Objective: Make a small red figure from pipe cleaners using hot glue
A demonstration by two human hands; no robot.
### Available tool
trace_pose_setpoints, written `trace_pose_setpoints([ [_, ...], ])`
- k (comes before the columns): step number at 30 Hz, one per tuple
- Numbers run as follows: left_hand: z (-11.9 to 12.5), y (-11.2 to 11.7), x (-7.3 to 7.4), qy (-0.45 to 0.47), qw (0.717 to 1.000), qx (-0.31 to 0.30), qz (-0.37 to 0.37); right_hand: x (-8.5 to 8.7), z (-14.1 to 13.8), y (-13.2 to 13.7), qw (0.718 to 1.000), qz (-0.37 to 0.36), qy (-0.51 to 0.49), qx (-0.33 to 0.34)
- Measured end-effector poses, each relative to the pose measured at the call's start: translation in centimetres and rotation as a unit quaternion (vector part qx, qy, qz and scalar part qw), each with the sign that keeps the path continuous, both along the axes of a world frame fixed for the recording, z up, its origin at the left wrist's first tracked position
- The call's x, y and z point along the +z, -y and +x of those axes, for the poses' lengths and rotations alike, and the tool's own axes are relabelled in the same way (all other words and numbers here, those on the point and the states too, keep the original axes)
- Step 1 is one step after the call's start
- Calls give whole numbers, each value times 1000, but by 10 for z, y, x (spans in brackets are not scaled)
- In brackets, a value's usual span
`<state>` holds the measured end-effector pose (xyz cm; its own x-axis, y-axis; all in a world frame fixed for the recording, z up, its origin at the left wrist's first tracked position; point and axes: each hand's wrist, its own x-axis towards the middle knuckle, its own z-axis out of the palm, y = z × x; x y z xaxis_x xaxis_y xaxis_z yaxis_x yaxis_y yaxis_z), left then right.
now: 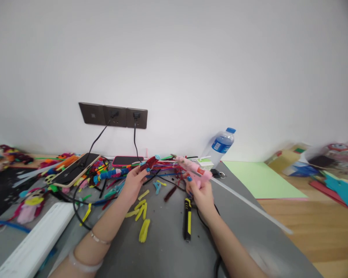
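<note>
My right hand [201, 195] is wrapped round a pink hot glue gun [191, 166], whose nozzle points left. A long whitish glue stick [252, 205] trails from its back end. Between the fingers of my left hand [136, 181] is a dark red fuzzy pipe-cleaner piece [149, 163] with a light-blue tip, held a little apart from the nozzle. Below the hands, several folded yellow pipe-cleaner pieces [144, 230] lie on the grey mat [165, 255]. A black-and-yellow utility knife [187, 220] lies just below my right hand, and a small light-blue piece [157, 188] lies between the hands.
A water bottle [222, 144] leans at the wall beside light-green paper [263, 179]. Phones [75, 170], black cables and a heap of coloured pipe cleaners spread left. A fuzzy doll [31, 204] and a long white box-like object [37, 239] lie at front left. Sockets [113, 116] are on the wall.
</note>
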<state>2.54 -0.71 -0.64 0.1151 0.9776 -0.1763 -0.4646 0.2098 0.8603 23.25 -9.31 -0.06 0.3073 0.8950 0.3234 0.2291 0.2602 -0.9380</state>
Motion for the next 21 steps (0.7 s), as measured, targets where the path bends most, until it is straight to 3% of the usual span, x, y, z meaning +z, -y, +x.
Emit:
trace_pose_setpoints([
  [5, 1, 0, 1, 3, 1000, -7, -1, 29, 22, 26, 977, 37, -202, -52],
  [8, 2, 1, 0, -1, 1000, -9, -1, 38, 56, 55, 960, 0, -274, -50],
  [11, 3, 3, 0, -13, 1000, -16, 11, 31, 94, 84, 950, -84, -295, -54],
  [15, 3, 4, 1, -21, 999, -26, 21, 8, 131, 109, 938, -206, -260, -102],
  [18, 3, 5, 1, -25, 999, -25, 26, -6, 142, 115, 932, -274, -187, -144],
  [21, 3, 6, 1, -27, 999, -24, 30, -9, 142, 114, 928, -309, -155, -138],
])
